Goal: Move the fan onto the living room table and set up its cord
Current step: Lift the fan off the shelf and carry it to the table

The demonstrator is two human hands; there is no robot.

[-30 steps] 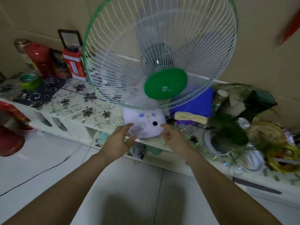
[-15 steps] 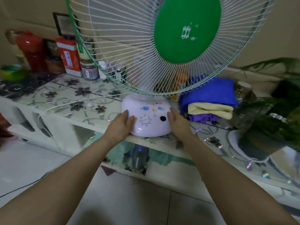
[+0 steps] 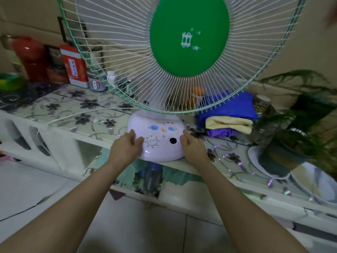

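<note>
A table fan (image 3: 158, 136) stands on a glass-topped cabinet (image 3: 60, 114), with a white wire guard, a green centre disc and a white base that has flower stickers and a dial. My left hand (image 3: 125, 148) presses on the left side of the base. On the right side rests my right hand (image 3: 193, 148). Both hands hold the base between them at the cabinet's front edge. A thin white cord (image 3: 87, 113) runs left from the base across the glass top.
Red tins and jars (image 3: 73, 64) stand at the back left. Folded blue and yellow cloths (image 3: 229, 115) lie just right of the fan. A potted plant (image 3: 291, 136) fills the right side. A dark cable (image 3: 20, 212) lies on the tiled floor at the left.
I have come closer to the fan, so it fills more of the view. My hands went from reaching for the base to gripping its two sides.
</note>
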